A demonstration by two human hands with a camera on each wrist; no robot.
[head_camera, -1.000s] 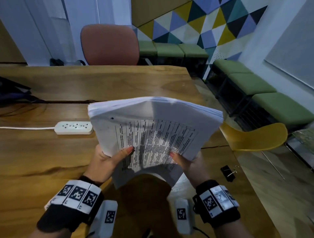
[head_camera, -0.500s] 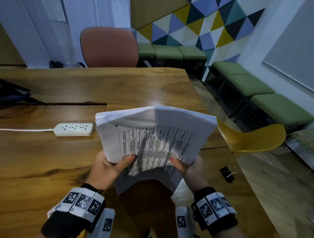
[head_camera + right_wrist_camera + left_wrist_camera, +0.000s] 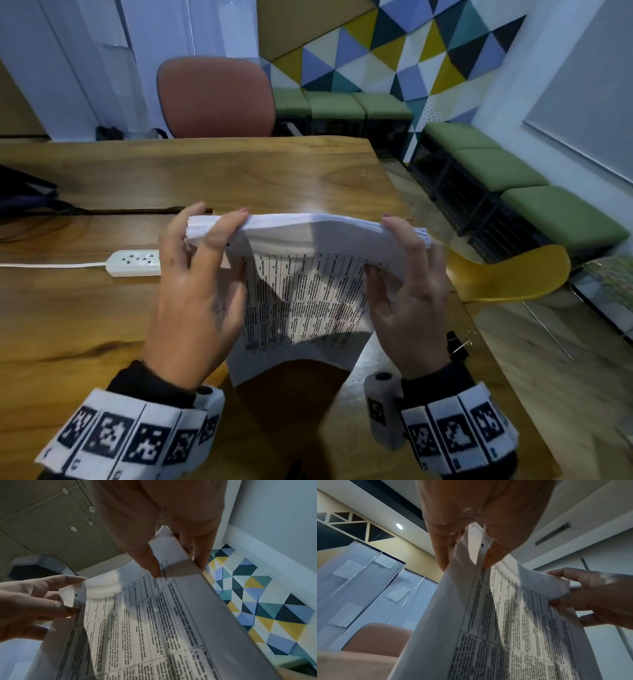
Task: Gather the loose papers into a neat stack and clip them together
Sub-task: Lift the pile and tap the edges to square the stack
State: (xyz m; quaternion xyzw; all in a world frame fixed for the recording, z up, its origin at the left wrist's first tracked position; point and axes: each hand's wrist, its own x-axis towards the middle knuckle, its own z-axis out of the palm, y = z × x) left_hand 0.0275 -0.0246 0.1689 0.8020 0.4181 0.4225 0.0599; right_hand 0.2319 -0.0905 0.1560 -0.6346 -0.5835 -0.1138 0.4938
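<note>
A thick stack of printed papers (image 3: 308,291) stands upright over the wooden table (image 3: 85,308), bowed towards me, its top edge uneven. My left hand (image 3: 219,222) pinches its top left corner, thumb in front and fingers behind; the left wrist view shows this pinch on the papers (image 3: 476,545). My right hand (image 3: 387,246) pinches the top right corner in the same way, seen close in the right wrist view on the papers (image 3: 171,555). A black binder clip (image 3: 457,344) lies on the table just right of my right wrist, partly hidden.
A white power strip (image 3: 135,262) with its cord lies left of the stack. An orange chair (image 3: 215,97) stands at the table's far side. A yellow chair (image 3: 507,277) and green benches (image 3: 496,171) are off the right edge. Dark gear (image 3: 24,195) sits far left.
Both hands have slid from the stack's lower edge up to its top corners. The stack has come down and now stands more upright.
</note>
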